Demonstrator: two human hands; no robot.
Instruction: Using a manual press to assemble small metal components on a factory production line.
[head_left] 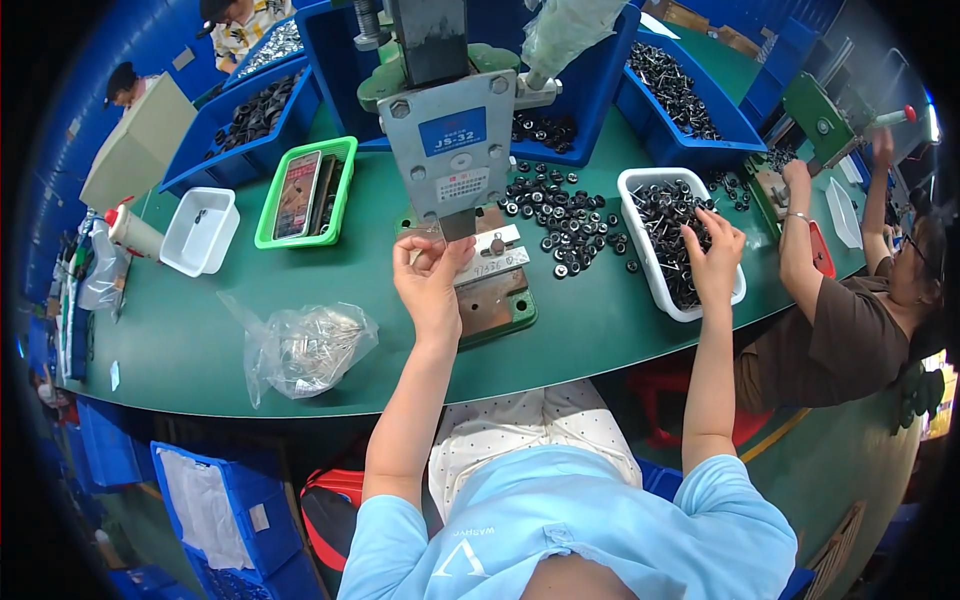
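Note:
My left hand [432, 275] is at a bench press [450, 140], its thumb and fingers pinched together beside the ram [459, 224]. Whatever lies between those fingertips is too small or hidden to make out. Under the ram sits a metal die block [495, 262] on a green-edged base [505, 315]. Over a white plastic bin [683, 312], my right hand [715, 258] has its fingers apart, the tips touching black-headed metal pins [668, 215]. Between press and bin, many round black caps with silvery centres [570, 222] lie loose on the green table.
Left of the press are a bag of metal pins [320, 345], a green tray [300, 240] with a phone [298, 195], a white tray [200, 232] and a cup [135, 232]. Blue bins [690, 140] of parts stand behind. At right, a co-worker [850, 320] sits by another press [815, 115].

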